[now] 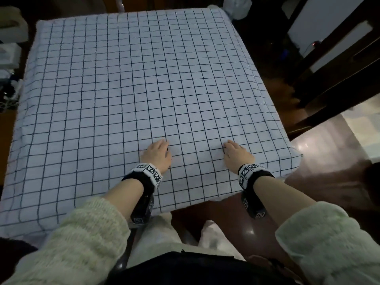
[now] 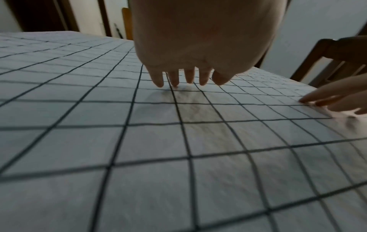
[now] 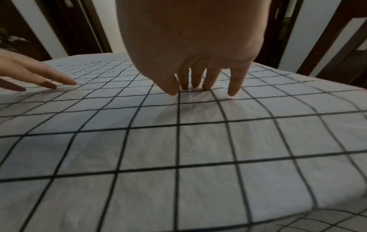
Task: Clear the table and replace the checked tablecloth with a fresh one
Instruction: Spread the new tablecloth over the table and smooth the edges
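Both hands, the left hand [image 1: 158,154] and right hand [image 1: 236,155], each grip apart with fingertips pressing, rest near the near edge of the checked tablecloth [image 1: 133,89] covering the table, which could bunch if dragged unevenly.

One checked tablecloth [image 1: 127,79] covers one bench. Two hands rest on it, the left hand [image 1: 157,154] and the right hand [image 1: 236,155]. Two marker-printed wristbands [image 1: 147,173] show, one on each wrist.
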A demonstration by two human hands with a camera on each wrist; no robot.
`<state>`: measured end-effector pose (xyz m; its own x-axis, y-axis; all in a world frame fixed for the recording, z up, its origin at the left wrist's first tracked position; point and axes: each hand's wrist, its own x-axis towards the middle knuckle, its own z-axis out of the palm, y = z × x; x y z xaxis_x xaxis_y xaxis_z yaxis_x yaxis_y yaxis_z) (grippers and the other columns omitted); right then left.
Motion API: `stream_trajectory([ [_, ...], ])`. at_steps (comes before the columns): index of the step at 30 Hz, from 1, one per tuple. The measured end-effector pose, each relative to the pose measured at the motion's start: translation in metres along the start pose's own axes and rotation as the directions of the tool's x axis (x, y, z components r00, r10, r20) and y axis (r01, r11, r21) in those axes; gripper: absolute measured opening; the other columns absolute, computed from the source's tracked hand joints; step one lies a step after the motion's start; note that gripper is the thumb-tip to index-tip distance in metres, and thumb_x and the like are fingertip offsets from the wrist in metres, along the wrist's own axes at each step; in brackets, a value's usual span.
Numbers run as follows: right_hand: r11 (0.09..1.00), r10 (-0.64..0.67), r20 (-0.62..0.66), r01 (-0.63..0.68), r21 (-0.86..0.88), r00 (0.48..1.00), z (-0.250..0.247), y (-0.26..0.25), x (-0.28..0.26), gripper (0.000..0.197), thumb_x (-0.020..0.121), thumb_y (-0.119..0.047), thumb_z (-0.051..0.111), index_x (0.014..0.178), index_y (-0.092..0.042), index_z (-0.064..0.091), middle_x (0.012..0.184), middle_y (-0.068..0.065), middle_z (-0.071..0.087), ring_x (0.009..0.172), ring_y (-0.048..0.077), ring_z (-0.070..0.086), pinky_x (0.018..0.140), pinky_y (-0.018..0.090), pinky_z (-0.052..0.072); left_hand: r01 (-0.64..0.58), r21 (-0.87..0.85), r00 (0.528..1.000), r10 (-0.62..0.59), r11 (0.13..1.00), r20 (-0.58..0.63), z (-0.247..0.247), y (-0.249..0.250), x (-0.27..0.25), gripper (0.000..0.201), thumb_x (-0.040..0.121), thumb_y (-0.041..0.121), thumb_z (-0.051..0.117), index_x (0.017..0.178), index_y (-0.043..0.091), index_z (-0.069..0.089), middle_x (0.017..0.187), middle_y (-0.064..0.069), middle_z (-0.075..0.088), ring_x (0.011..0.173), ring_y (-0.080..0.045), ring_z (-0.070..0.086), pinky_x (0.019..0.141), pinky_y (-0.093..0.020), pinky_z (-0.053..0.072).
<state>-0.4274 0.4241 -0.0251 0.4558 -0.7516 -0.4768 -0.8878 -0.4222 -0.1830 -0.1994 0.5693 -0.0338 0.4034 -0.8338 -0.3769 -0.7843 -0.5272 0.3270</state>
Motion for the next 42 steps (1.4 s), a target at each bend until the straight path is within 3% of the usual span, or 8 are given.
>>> stream_trajectory([
  [4, 0.999, -0.017, 0.056, 0.019, -0.027, 0.998, -0.008, 0.042, -0.014, 0.048, 0.096, -0.021, 0.037, 0.144, -0.023, 0.034, 0.156, -0.008, 0.023, 0.137, 0.024, 0.033, 0.107, 0.045, 0.037, 0.06, -0.009, 0.998, -0.06, 0.998, -0.011, 0.028, 0.037, -0.024, 0.045, 0.1, 0.026, 0.034, 0.144, 0.015, 0.035, 0.154, -0.004, 0.028, 0.139, -0.024, 0.027, 0.112, -0.037, 0.026],
  [11, 0.981, 0.151, 0.056, -0.143, -0.132, 0.987, -0.012, 0.116, -0.043, 0.052, 0.092, -0.017, 0.04, 0.143, -0.021, 0.03, 0.153, -0.003, 0.026, 0.133, 0.024, 0.036, 0.102, 0.046, 0.037, 0.062, -0.014, 0.997, -0.061, 0.998, 0.045, 0.057, 0.093, -0.061, 0.05, 0.099, 0.026, 0.037, 0.148, 0.019, 0.026, 0.156, 0.0, 0.022, 0.142, -0.023, 0.023, 0.114, -0.037, 0.024],
  [19, 0.965, 0.241, 0.063, -0.233, -0.12, 0.968, -0.011, 0.14, -0.041, 0.063, 0.088, -0.022, 0.046, 0.148, -0.019, 0.027, 0.156, 0.001, 0.022, 0.144, 0.023, 0.017, 0.113, 0.047, 0.028, 0.055, -0.018, 0.995, -0.053, 0.998, 0.083, 0.047, 0.107, -0.048, 0.053, 0.099, 0.029, 0.036, 0.15, 0.02, 0.023, 0.158, -0.002, 0.017, 0.144, -0.024, 0.018, 0.117, -0.039, 0.022],
  [26, 0.996, 0.081, -0.015, -0.081, 0.036, 0.997, -0.013, 0.151, -0.033, 0.06, 0.091, -0.02, 0.043, 0.147, -0.025, 0.024, 0.159, -0.002, 0.013, 0.147, 0.02, 0.007, 0.117, 0.044, 0.017, 0.007, 0.037, 0.993, -0.011, 0.999, 0.113, 0.042, 0.14, -0.015, 0.059, 0.096, 0.04, 0.039, 0.15, 0.025, 0.021, 0.158, 0.002, 0.015, 0.145, -0.024, 0.014, 0.117, -0.044, 0.019],
  [30, 0.997, 0.002, -0.031, 0.0, 0.075, 1.0, -0.02, 0.161, -0.021, 0.059, 0.096, -0.024, 0.039, 0.151, -0.028, 0.018, 0.161, -0.004, 0.007, 0.148, 0.02, 0.002, 0.119, 0.043, 0.011, 0.012, 0.104, 0.981, -0.032, 0.995, 0.189, 0.045, 0.163, 0.0, 0.063, 0.093, 0.05, 0.039, 0.149, 0.033, 0.016, 0.159, 0.009, 0.006, 0.147, -0.023, 0.002, 0.114, -0.057, 0.016],
  [35, 0.981, -0.066, 0.036, 0.058, 0.186, 0.997, -0.031, 0.188, 0.007, 0.058, 0.097, -0.027, 0.037, 0.151, -0.034, 0.017, 0.162, -0.005, 0.001, 0.148, 0.023, 0.008, 0.118, 0.044, 0.018, 0.053, 0.101, 0.974, -0.074, 0.993, 0.215, 0.053, 0.201, 0.038, 0.071, 0.089, 0.062, 0.042, 0.149, 0.04, 0.012, 0.159, 0.013, -0.005, 0.146, -0.024, -0.01, 0.11, -0.067, 0.014],
  [39, 0.943, -0.093, 0.129, 0.045, 0.331, 0.987, -0.043, 0.215, 0.04, 0.056, 0.098, -0.033, 0.035, 0.15, -0.038, 0.015, 0.161, -0.003, 0.009, 0.14, 0.025, 0.033, 0.109, 0.045, 0.035, 0.112, 0.103, 0.966, -0.133, 0.988, 0.222, 0.061, 0.242, 0.07, 0.077, 0.083, 0.071, 0.041, 0.147, 0.047, 0.006, 0.158, 0.015, -0.01, 0.146, -0.029, -0.009, 0.107, -0.069, 0.016],
  [42, 0.914, -0.154, 0.181, 0.071, 0.399, 0.971, -0.055, 0.234, 0.058, 0.053, 0.1, -0.035, 0.031, 0.152, -0.031, 0.017, 0.161, -0.006, 0.014, 0.141, 0.022, 0.032, 0.114, 0.042, 0.029, 0.133, 0.11, 0.958, -0.156, 0.985, 0.239, 0.066, 0.27, 0.093, 0.081, 0.082, 0.074, 0.04, 0.148, 0.046, 0.003, 0.158, 0.015, -0.014, 0.146, -0.03, -0.011, 0.106, -0.07, 0.02],
])
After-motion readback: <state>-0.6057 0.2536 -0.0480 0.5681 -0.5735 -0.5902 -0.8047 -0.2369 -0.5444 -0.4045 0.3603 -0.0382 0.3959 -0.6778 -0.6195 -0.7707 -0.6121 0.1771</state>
